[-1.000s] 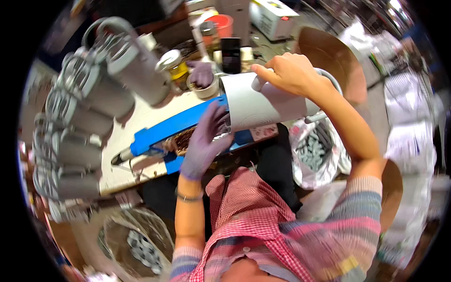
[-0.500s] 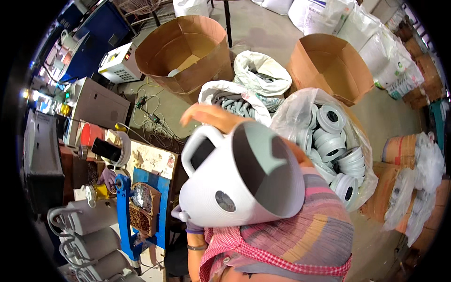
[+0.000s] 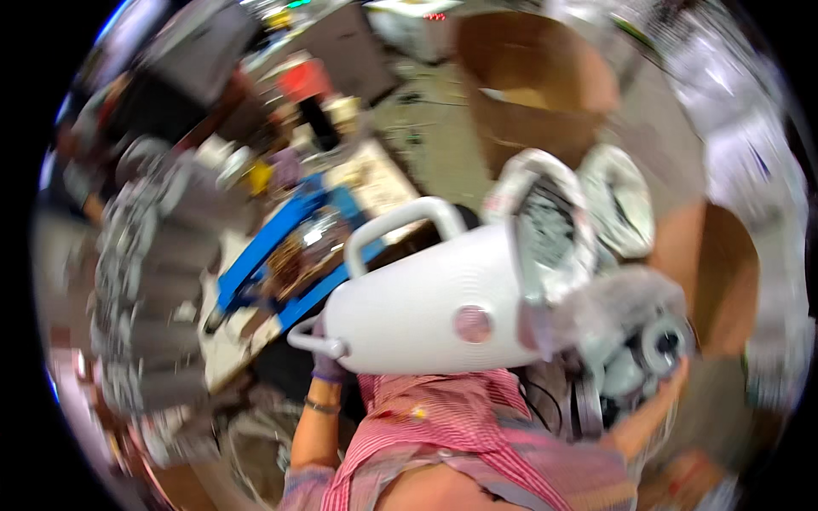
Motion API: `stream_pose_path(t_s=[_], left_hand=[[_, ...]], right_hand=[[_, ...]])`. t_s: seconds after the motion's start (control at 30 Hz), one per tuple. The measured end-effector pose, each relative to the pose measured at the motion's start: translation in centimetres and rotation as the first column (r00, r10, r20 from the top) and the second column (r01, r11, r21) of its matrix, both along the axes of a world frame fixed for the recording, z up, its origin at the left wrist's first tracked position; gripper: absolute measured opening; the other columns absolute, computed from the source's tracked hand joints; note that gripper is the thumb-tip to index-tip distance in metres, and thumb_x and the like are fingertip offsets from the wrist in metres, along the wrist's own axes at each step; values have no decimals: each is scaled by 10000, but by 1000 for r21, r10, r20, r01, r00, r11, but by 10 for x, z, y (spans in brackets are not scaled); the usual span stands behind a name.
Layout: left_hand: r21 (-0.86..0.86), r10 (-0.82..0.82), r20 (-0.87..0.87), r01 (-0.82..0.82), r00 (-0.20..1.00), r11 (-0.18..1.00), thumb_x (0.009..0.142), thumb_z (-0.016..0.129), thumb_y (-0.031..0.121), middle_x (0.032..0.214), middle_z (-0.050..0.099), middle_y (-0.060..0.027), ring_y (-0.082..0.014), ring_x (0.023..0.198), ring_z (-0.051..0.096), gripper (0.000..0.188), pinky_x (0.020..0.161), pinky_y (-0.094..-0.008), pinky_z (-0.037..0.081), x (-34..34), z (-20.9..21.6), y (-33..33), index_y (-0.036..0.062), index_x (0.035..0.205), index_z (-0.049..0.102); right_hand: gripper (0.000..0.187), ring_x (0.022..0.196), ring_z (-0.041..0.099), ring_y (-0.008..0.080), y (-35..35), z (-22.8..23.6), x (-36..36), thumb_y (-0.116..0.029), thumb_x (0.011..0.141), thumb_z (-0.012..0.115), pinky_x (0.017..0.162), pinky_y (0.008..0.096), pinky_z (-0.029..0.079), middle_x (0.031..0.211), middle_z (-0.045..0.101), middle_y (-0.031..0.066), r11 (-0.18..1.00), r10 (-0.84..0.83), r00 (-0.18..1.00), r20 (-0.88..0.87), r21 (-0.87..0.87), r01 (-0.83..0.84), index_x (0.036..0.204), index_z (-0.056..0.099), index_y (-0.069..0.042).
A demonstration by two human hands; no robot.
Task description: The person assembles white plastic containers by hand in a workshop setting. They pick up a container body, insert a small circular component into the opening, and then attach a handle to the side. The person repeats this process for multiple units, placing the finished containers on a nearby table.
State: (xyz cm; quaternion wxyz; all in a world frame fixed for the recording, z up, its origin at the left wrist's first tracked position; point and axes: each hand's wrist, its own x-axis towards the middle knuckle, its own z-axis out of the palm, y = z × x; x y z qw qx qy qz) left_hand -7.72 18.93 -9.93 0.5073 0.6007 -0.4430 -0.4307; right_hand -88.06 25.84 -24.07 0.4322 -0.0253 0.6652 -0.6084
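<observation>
A pale grey plastic jug body (image 3: 417,307) lies on its side across my front, its open mouth to the right. It has a loop handle on its upper side, a small bail at the base and a round window. My left hand (image 3: 328,358), in a purple glove, grips the jug's base end; most of its fingers are hidden behind it. Far to the right, my right hand (image 3: 673,379) is at a grey ring-shaped part (image 3: 665,341) with a dark centre, at the plastic bag (image 3: 626,298) of such parts. Blur hides how its fingers lie.
A bench on the left holds a blue metal fixture (image 3: 264,243) and a red container (image 3: 304,81). Grey jug bodies (image 3: 158,281) line up at far left. Ahead are white sacks (image 3: 609,200) with grey parts and cardboard boxes (image 3: 528,119).
My right hand has left the jug's handle side and moved right to the bag of ring parts. The jug has turned, mouth rightward. The whole view has swung and is blurred.
</observation>
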Motion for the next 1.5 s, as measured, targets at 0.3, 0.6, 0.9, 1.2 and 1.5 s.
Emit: stream_pose_path(t_s=[0.3, 0.6, 0.9, 1.2, 1.5], left_hand=[[-194, 442, -94, -451, 892, 871, 978, 542, 258, 1206, 623, -113, -226, 1051, 636, 396, 875, -363, 544, 81, -22, 115, 12, 1285, 494], [-192, 562, 586, -574, 584, 796, 1005, 475, 295, 1144, 657, -71, -214, 1008, 648, 386, 880, -356, 522, 105, 28, 230, 13, 1264, 518], [137, 489, -698, -573, 523, 808, 1048, 341, 380, 1310, 567, -134, -263, 1188, 572, 476, 1030, -434, 464, 106, 29, 281, 71, 1392, 450], [-37, 473, -411, -532, 779, 846, 1036, 401, 326, 1331, 556, -111, -236, 1203, 555, 463, 1044, -385, 453, 92, 58, 287, 43, 1401, 430], [-460, 956, 45, -843, 291, 278, 1007, 438, 451, 1327, 557, -134, -256, 1180, 569, 577, 1010, -404, 479, 72, 79, 341, 13, 1382, 438]], right_hand=[[690, 1087, 550, 271, -201, 180, 361, -400, 761, 746, 940, 415, 451, 1126, 578, 115, 602, 526, 620, -582, -260, -755, 1281, 574, 20], [1000, 981, 528, 325, -198, 231, 645, -594, 640, 827, 869, 443, 431, 1057, 527, 154, -416, 152, 246, -957, -288, -863, 1275, 548, 126], [800, 833, 527, 255, -177, 254, 677, -594, 675, 786, 768, 388, 413, 907, 532, 89, -687, 72, 241, -968, -223, -691, 1134, 638, 45], [480, 608, 535, 211, -181, 260, 679, -107, 659, 774, 594, 344, 365, 751, 562, 23, -814, 147, 175, -974, -220, -538, 1124, 656, -82], [378, 970, 510, 255, -189, 271, 756, -339, 884, 624, 873, 414, 400, 1106, 524, 95, -787, 425, 94, -900, -419, -453, 1131, 556, -61]])
